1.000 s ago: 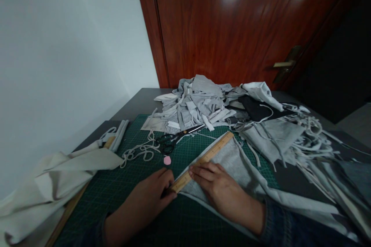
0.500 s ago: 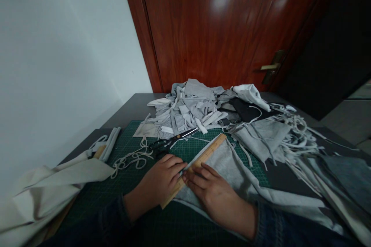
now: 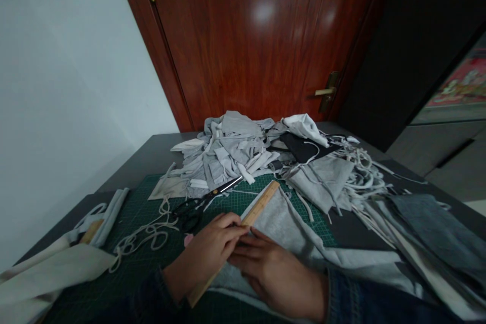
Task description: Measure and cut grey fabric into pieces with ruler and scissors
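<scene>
A wooden ruler (image 3: pixel 261 205) lies slantwise along the left edge of a piece of light grey knit fabric (image 3: pixel 294 228). My left hand (image 3: pixel 212 247) is closed over the ruler's middle, fingers bent and bunched. Against it, my right hand (image 3: pixel 275 269) has its fingers pressed together on the ruler, the palm above the fabric. Fingertips of both hands meet, and anything small between them is hidden. Beyond my left hand, black-handled scissors (image 3: pixel 211 195) rest near the scrap pile. A small pink object (image 3: pixel 188 239) shows beside my left hand.
A green cutting mat (image 3: pixel 136 217) covers part of the dark table. Grey fabric scraps (image 3: pixel 231 147) are heaped at the back, with cords and cloth strips (image 3: pixel 360 167) to the right. Cream cloth (image 3: pixel 76 273) sits at left. A loose cord (image 3: pixel 148 233) lies nearby.
The view has turned rightward. My left fingers have shifted over the ruler to meet my right fingers; a dark tip seen at them before is hidden. The pink object has come into sight.
</scene>
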The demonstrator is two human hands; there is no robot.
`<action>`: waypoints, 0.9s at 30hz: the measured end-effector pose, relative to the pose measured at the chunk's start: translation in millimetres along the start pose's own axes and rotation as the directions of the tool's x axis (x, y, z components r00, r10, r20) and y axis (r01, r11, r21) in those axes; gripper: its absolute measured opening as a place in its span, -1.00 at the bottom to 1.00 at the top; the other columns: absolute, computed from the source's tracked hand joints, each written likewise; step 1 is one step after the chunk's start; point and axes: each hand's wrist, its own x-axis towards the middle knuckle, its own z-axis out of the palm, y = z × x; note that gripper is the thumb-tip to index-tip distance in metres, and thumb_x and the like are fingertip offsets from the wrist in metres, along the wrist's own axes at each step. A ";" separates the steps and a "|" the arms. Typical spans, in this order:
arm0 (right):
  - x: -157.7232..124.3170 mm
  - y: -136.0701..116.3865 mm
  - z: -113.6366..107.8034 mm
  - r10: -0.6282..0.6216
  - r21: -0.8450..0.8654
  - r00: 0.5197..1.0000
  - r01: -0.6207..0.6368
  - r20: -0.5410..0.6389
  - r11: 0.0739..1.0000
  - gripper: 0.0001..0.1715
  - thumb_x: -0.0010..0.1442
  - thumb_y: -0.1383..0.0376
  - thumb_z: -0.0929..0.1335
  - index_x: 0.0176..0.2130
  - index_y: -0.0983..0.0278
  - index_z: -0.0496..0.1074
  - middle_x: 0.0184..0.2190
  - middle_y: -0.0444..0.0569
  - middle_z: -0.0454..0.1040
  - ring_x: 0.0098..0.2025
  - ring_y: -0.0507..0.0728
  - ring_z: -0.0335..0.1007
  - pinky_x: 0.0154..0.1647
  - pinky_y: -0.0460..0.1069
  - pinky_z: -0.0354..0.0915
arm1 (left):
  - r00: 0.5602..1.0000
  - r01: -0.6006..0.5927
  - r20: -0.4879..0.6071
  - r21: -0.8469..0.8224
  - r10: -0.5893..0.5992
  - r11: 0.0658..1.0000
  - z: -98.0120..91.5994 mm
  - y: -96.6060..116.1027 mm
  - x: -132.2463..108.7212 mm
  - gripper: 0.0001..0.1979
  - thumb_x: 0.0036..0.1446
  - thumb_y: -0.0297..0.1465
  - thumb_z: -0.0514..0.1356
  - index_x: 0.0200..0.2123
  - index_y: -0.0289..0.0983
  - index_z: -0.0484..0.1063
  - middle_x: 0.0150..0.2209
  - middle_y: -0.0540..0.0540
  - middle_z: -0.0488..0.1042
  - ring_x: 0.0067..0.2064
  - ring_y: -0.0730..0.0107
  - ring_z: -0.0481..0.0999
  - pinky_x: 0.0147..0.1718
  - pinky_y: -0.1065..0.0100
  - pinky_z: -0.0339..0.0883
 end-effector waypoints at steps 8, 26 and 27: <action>-27.4 29.7 1.8 0.249 -0.188 0.957 -0.274 -0.146 0.943 -0.44 0.35 0.40 0.33 0.30 0.28 0.39 0.31 -0.01 0.40 0.42 0.28 0.16 0.47 0.26 0.07 | 0.991 -0.063 -0.107 0.110 0.075 0.992 18.0 -10.9 -9.8 -0.58 0.31 -0.57 0.17 0.17 -0.15 0.50 0.14 -0.08 0.55 0.10 0.26 0.49 0.11 0.24 0.46; -17.3 34.7 -9.4 0.209 -0.331 0.969 -0.243 -0.134 0.912 -0.18 0.29 0.34 0.37 0.45 0.28 0.13 0.45 0.11 0.16 0.48 0.27 0.03 0.47 0.31 0.03 | 0.998 -0.040 -0.035 0.094 0.044 0.995 11.3 4.9 -8.9 -0.67 0.37 -0.46 0.15 0.15 -0.17 0.52 0.17 -0.08 0.57 0.12 0.21 0.48 0.14 0.11 0.42; -16.8 38.3 -7.4 0.201 -0.336 0.972 -0.230 -0.120 0.913 -0.18 0.31 0.31 0.37 0.46 0.28 0.11 0.45 0.11 0.14 0.49 0.26 0.00 0.48 0.31 0.03 | 0.998 -0.042 -0.034 0.087 0.045 0.995 12.1 5.4 -8.8 -0.67 0.38 -0.46 0.15 0.15 -0.17 0.51 0.17 -0.08 0.56 0.13 0.20 0.48 0.15 0.11 0.41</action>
